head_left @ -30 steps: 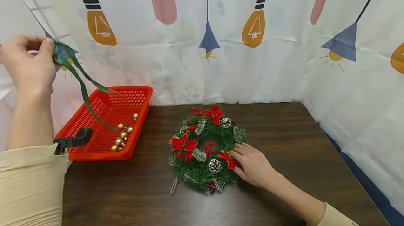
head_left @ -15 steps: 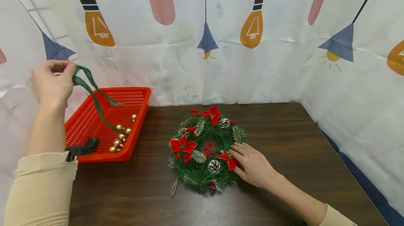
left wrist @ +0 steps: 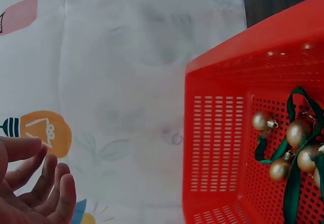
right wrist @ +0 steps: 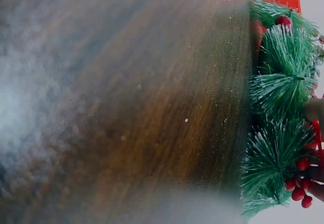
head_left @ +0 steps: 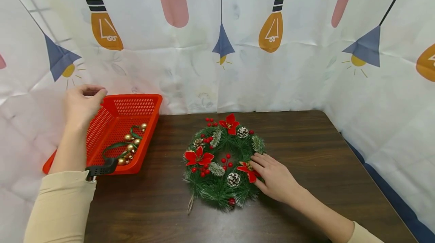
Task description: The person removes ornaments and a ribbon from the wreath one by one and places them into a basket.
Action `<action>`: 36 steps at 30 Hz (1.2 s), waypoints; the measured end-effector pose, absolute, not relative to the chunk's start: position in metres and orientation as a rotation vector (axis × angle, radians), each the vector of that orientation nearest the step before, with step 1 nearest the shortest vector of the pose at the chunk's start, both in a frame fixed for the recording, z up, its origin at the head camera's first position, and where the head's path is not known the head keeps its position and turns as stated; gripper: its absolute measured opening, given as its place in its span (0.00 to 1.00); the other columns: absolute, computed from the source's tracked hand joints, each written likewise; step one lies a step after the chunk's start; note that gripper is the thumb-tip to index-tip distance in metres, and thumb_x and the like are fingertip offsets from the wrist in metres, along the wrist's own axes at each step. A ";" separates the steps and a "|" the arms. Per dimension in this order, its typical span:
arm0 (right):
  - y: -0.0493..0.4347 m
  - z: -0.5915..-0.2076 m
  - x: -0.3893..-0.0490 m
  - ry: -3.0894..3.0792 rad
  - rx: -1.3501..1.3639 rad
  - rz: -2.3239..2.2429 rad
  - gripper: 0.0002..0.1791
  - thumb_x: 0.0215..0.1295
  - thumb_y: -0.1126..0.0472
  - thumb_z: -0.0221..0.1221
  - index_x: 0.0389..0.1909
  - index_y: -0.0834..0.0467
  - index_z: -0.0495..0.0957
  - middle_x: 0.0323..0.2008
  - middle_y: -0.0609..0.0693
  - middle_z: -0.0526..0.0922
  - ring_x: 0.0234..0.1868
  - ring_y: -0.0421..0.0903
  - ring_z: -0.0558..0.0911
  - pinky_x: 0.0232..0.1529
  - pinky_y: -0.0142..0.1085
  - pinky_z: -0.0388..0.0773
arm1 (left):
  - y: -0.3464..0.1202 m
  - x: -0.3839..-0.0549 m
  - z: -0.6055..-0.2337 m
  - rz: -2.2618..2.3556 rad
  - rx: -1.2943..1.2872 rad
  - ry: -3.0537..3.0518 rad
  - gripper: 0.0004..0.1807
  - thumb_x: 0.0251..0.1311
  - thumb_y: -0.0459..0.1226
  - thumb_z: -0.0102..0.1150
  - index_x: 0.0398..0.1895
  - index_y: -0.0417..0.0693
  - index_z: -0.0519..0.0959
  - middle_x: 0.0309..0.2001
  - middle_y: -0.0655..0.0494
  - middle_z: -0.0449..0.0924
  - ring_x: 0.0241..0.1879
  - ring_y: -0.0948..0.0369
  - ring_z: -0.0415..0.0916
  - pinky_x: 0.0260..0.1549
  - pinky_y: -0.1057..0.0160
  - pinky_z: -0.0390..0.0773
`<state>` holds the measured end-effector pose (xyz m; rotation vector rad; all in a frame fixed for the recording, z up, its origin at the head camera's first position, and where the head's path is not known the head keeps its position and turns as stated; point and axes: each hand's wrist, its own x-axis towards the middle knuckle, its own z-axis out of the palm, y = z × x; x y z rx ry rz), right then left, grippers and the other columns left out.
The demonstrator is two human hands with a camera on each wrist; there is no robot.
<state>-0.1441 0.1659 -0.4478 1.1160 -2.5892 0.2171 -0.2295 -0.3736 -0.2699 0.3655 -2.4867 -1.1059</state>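
In the head view my left hand (head_left: 83, 109) is raised over the left side of the red plastic basket (head_left: 150, 141). Its fingers are loosely bent with nothing between them, as the left wrist view also shows. A green ribbon (head_left: 115, 145) lies in the basket, looped over several small gold balls (left wrist: 298, 133). On the table, a Christmas wreath (head_left: 214, 190) with pinecones, red berries and red poinsettias lies flat. My right hand (head_left: 276, 179) rests on its right side, relaxed fingers touching the greenery beside a poinsettia (head_left: 248, 173). Some of its fingertips are hidden among the greenery.
The dark wooden table (head_left: 306, 137) carries the wreath in its middle and the basket at its left. A white curtain (head_left: 190, 73) printed with lamps and bulbs hangs close behind and at both sides. A twine loop (head_left: 190, 204) sticks out from the wreath's front left.
My left hand came right and down over the basket and let go of the green ribbon, which dropped onto the gold balls. The wreath shifted slightly right under my right hand.
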 end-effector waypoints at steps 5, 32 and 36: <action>0.169 -0.448 -0.145 -2.617 1.104 0.204 0.28 0.64 0.53 0.70 0.60 0.64 0.81 0.62 0.60 0.79 0.66 0.58 0.75 0.69 0.52 0.68 | -0.368 -0.229 -0.281 -1.058 0.306 -2.530 0.25 0.73 0.52 0.54 0.57 0.41 0.80 0.34 0.69 0.76 0.27 0.72 0.75 0.26 0.74 0.75; 0.228 -0.401 -0.187 -2.411 0.993 0.778 0.25 0.64 0.69 0.68 0.62 0.60 0.79 0.64 0.56 0.78 0.57 0.53 0.82 0.43 0.46 0.83 | -0.295 -0.231 -0.344 -0.917 -0.130 -2.741 0.26 0.78 0.50 0.50 0.63 0.37 0.74 0.64 0.35 0.71 0.59 0.38 0.71 0.57 0.35 0.72; 0.233 -0.392 -0.208 -2.437 0.804 0.738 0.23 0.68 0.66 0.65 0.63 0.64 0.77 0.65 0.62 0.77 0.60 0.59 0.79 0.49 0.53 0.81 | -0.285 -0.243 -0.353 -0.815 -0.181 -2.667 0.24 0.77 0.44 0.52 0.63 0.33 0.73 0.65 0.32 0.69 0.65 0.36 0.65 0.64 0.34 0.64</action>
